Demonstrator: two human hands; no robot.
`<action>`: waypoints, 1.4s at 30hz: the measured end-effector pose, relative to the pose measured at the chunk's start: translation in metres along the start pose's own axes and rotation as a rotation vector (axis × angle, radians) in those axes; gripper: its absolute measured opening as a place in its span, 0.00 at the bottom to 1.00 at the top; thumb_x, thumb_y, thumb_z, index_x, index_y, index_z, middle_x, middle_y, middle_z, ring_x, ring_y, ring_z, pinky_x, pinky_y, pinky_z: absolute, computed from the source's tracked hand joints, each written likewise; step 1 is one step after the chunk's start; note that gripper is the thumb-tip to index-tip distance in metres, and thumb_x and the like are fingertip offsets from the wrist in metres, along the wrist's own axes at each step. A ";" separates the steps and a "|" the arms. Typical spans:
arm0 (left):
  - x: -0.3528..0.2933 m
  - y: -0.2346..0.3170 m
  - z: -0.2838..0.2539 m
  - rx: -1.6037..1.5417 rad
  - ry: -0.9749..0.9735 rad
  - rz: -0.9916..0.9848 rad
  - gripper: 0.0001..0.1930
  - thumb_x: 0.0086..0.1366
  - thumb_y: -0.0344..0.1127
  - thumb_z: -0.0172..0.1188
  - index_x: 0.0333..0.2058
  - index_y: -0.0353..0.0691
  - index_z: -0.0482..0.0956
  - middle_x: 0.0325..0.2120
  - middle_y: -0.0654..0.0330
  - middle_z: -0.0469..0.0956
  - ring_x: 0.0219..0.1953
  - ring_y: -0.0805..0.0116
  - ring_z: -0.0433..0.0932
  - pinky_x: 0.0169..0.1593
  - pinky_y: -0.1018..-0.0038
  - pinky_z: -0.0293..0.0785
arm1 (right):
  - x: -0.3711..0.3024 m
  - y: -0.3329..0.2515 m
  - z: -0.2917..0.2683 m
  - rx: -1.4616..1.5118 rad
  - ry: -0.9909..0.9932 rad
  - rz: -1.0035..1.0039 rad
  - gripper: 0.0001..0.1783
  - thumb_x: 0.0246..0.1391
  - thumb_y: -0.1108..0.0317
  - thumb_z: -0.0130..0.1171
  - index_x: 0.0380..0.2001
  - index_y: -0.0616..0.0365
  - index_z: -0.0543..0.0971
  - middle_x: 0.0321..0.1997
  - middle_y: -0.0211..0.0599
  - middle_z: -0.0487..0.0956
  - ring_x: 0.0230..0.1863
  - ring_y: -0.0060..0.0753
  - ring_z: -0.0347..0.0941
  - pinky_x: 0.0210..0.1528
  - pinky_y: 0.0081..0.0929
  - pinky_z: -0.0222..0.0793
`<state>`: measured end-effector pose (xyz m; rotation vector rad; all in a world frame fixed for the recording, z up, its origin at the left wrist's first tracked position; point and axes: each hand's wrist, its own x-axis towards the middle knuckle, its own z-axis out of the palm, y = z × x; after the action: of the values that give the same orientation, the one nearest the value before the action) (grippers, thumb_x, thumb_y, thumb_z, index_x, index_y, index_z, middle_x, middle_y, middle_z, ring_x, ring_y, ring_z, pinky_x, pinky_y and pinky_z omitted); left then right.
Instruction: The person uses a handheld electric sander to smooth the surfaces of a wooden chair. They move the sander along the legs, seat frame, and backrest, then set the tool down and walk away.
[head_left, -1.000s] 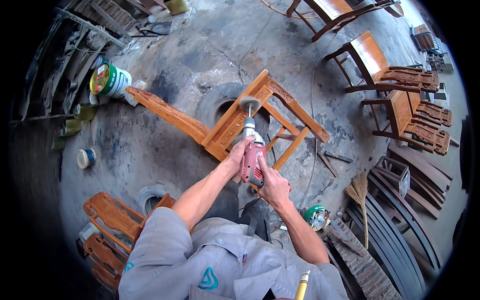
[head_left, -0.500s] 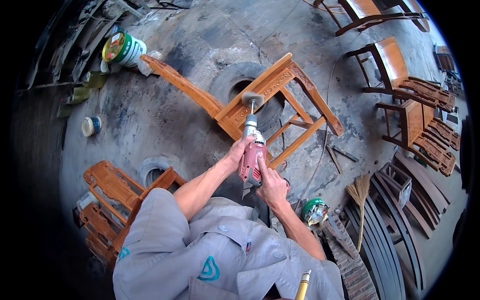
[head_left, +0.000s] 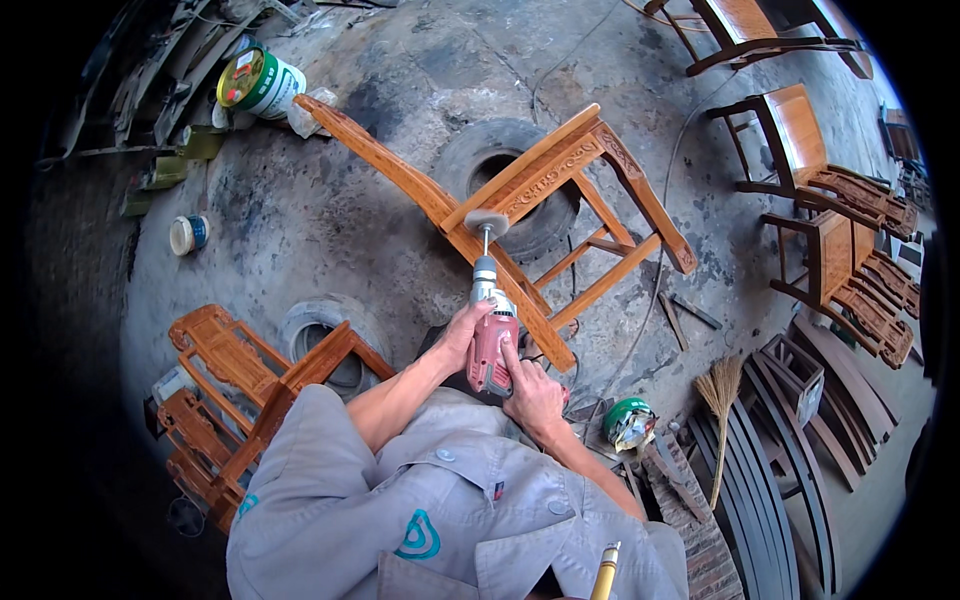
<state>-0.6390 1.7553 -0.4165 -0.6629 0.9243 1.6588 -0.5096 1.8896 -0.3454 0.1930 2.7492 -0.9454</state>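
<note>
A red and grey power drill [head_left: 490, 350] points away from me, with a round pale polishing pad [head_left: 487, 222] on its shaft. My left hand [head_left: 466, 333] grips the drill near its front collar. Around the drill's rear and handle my right hand [head_left: 535, 392] is closed, its index finger along the red body. The pad meets the seat frame of a carved wooden chair [head_left: 540, 185], near the corner where the long back post joins. The chair lies tipped over a black tire [head_left: 470, 160] on the floor.
Carved chairs stand at the right [head_left: 795, 140] and lower left [head_left: 225, 355]. A green-and-white bucket [head_left: 275, 88] and a small tub [head_left: 188, 235] sit left. Lower right are a straw broom [head_left: 720, 390], a green can [head_left: 628, 420] and dark curved boards [head_left: 760, 500]. A cable [head_left: 668, 220] crosses the floor.
The drill and both hands have shifted left and slightly nearer me. Its pad has moved from the carved rail toward the chair's corner joint. The whole view has shifted a little.
</note>
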 end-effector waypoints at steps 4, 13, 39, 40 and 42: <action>0.016 0.012 0.016 0.034 -0.024 0.046 0.24 0.63 0.53 0.57 0.48 0.40 0.70 0.36 0.58 0.77 0.38 0.66 0.79 0.43 0.67 0.80 | 0.011 0.009 -0.003 -0.019 0.064 0.020 0.52 0.30 0.76 0.61 0.67 0.49 0.62 0.27 0.34 0.70 0.31 0.38 0.73 0.29 0.36 0.74; -0.005 -0.009 0.002 -0.041 0.040 -0.010 0.23 0.62 0.52 0.58 0.47 0.41 0.71 0.36 0.58 0.78 0.38 0.66 0.80 0.43 0.66 0.80 | -0.005 0.004 -0.001 -0.026 -0.058 -0.004 0.53 0.29 0.75 0.63 0.68 0.50 0.62 0.29 0.36 0.72 0.33 0.40 0.76 0.33 0.36 0.74; 0.049 0.015 0.066 0.033 -0.113 0.108 0.28 0.60 0.49 0.65 0.54 0.41 0.71 0.46 0.61 0.76 0.48 0.69 0.77 0.53 0.66 0.74 | 0.020 0.052 -0.040 2.405 -0.002 0.776 0.11 0.56 0.68 0.54 0.38 0.61 0.67 0.25 0.28 0.65 0.23 0.19 0.60 0.17 0.14 0.60; 0.056 0.007 0.062 0.011 -0.082 0.110 0.28 0.59 0.48 0.66 0.54 0.40 0.71 0.46 0.61 0.77 0.47 0.69 0.77 0.52 0.67 0.75 | 0.018 0.052 -0.036 2.401 0.025 0.816 0.11 0.56 0.69 0.54 0.39 0.62 0.67 0.25 0.28 0.65 0.23 0.19 0.60 0.16 0.14 0.60; 0.058 -0.001 0.061 0.007 -0.034 0.102 0.27 0.59 0.46 0.66 0.53 0.40 0.71 0.46 0.61 0.77 0.47 0.69 0.77 0.52 0.67 0.75 | 0.017 0.055 -0.028 2.428 0.030 0.835 0.11 0.56 0.69 0.54 0.39 0.61 0.67 0.25 0.28 0.66 0.23 0.19 0.60 0.16 0.14 0.60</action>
<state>-0.6525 1.8377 -0.4301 -0.5895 0.9522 1.7509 -0.5201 1.9514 -0.3608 1.2620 -0.1397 -2.7359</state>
